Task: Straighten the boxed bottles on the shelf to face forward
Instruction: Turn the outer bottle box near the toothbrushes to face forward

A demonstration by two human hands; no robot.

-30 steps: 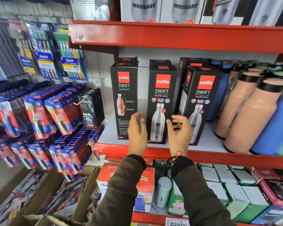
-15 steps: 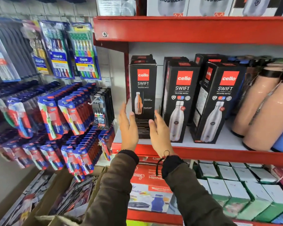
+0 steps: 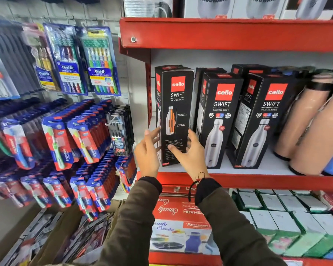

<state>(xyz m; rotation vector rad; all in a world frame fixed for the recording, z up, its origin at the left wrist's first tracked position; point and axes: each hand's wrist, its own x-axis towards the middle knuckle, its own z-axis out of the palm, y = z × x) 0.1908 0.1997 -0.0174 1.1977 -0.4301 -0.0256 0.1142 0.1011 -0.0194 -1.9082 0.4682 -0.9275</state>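
Three black "cello SWIFT" bottle boxes stand in the front row on the white shelf [image 3: 273, 167]. The leftmost box [image 3: 176, 96] shows an orange bottle picture and a sliver of its left side. My left hand [image 3: 147, 154] presses its fingers against that box's left side. My right hand [image 3: 190, 154] lies on its lower right, thumb across the front and fingers around the right edge. The middle box [image 3: 220, 120] and the right box [image 3: 268, 121] stand angled, each showing its left side. More boxes stand behind them.
Peach-coloured bottles [image 3: 306, 121] crowd the shelf's right end. A red upper shelf [image 3: 219, 33] hangs close above the box tops. Hanging toothbrush packs [image 3: 75, 141] fill the wall at left. Small boxes [image 3: 277, 217] and a red carton [image 3: 177, 210] lie on the shelf below.
Both hands left the middle box, moved left, and closed in on the leftmost box. My view shifted left as well.
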